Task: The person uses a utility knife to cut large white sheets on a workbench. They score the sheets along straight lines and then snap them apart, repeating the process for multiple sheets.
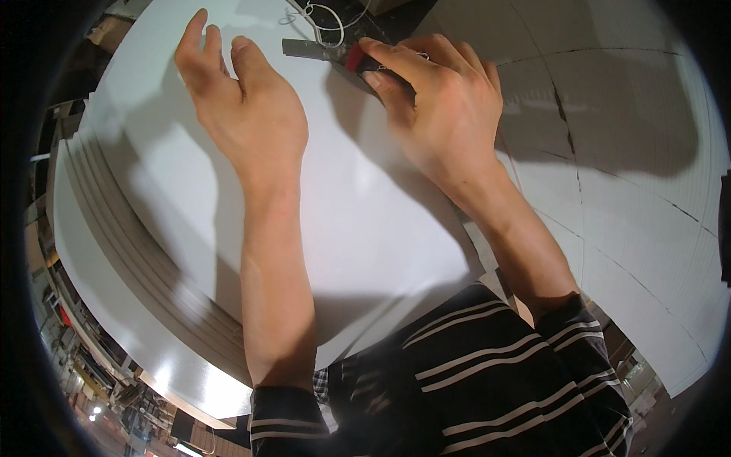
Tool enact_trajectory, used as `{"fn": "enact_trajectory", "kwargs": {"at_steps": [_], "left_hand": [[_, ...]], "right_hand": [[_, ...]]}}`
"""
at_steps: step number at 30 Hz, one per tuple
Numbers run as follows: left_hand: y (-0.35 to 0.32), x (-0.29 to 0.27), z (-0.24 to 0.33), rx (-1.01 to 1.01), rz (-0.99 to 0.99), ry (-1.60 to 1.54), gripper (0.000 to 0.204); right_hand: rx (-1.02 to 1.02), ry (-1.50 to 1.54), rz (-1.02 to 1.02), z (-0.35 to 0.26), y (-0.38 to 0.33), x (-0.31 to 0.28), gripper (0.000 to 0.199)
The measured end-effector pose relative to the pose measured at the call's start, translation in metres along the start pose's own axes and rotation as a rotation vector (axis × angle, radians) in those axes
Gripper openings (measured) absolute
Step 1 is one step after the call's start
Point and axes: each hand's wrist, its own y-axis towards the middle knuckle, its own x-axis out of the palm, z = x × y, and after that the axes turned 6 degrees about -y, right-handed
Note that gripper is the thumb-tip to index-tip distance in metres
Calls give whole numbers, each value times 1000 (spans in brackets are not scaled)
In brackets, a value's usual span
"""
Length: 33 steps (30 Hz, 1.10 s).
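Observation:
My right hand [449,91] is closed round the red-and-black handle [355,56] of a hand tool. Its flat grey blade [304,49] has a blunt end and points left over the far edge of a white panel [365,198]; I cannot tell whether it is a file or a scraper. My left hand [240,91] is over the far left part of the same panel, empty, its fingers apart. Whether it touches the surface is unclear. A thin white curled strip [339,30] loops beside the blade.
More panels [145,228] are stacked beneath the white one, their edges showing at left. At right stands a large pale stack with fine lines and dark cracks [609,122]. Cluttered shelves or materials [91,358] lie beyond at lower left.

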Motion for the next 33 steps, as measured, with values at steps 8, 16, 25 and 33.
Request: {"fn": "enact_trajectory", "kwargs": {"at_steps": [8, 16, 25, 33], "left_hand": [[-5, 3, 5, 7, -20, 8, 46], [-9, 6, 7, -7, -43, 16, 47], [-16, 10, 15, -6, -56, 29, 50], [-29, 23, 8, 182, -150, 522, 54]], "right_hand": [[2, 28, 79, 0, 8, 13, 29], [67, 39, -35, 3, 21, 11, 29], [-56, 87, -19, 12, 48, 7, 21], [-87, 155, -70, 12, 79, 10, 21]]}}
